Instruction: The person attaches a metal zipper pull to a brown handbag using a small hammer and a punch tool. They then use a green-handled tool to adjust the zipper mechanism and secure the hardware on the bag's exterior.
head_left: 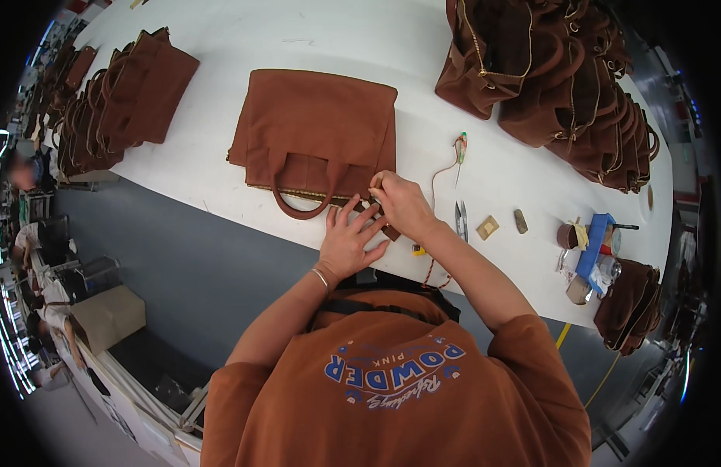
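At the centre of the frame a brown handbag point(317, 136) lies flat on the white surface point(220, 47), its gold zipper edge and curved handle turned toward the lower edge. The left hand point(347, 243) rests flat at the bag's near edge, fingers point(366, 219) spread apart; what lies beneath the palm is hidden. The right hand point(401, 204) sits just above and to the right, touching the left, with thumb and forefinger pressed together at the zipper line; whatever they pinch is too small to make out. Just right of the hands lie small snips point(461, 220) and a thin tool with a green tip point(460, 148). Stacks of brown bags fill the upper left point(119, 101) and upper right point(555, 78), partly cut off by the frame's rim. Small items at the right edge are blurred.
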The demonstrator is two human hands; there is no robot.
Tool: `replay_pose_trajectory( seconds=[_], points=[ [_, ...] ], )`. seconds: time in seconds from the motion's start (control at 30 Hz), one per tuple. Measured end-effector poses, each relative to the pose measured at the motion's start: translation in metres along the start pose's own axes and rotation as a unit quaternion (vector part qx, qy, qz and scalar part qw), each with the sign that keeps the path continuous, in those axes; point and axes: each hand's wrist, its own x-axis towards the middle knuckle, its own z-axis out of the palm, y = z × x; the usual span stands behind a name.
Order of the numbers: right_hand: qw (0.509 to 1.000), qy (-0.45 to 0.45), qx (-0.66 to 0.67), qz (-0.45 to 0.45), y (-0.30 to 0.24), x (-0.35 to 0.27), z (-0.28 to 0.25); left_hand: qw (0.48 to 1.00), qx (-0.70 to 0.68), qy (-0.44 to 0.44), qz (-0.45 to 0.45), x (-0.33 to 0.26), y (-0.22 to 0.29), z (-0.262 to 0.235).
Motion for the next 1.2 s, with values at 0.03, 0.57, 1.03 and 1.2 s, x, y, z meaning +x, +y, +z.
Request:
replay_pose_trajectory(
  seconds=[0.03, 0.57, 1.03, 1.2],
  points=[
    [1.000, -0.012, -0.016, -0.003, -0.001, 0.001, -0.002, 1.000, 0.000, -0.004, -0.001, 0.000, 0.000, 0.000],
    [0.999, -0.035, 0.016, 0.036, -0.001, 0.005, -0.006, 1.000, 0.006, 0.001, -0.003, -0.001, 0.002, 0.000],
    [0.992, -0.050, 0.073, 0.090, -0.006, 0.006, -0.010, 1.000, 0.010, 0.018, 0.000, -0.001, 0.002, 0.002],
    [0.998, -0.059, 0.028, 0.018, -0.002, 0.002, -0.006, 1.000, 0.003, 0.006, 0.001, -0.002, 0.001, 0.001]
  ],
)
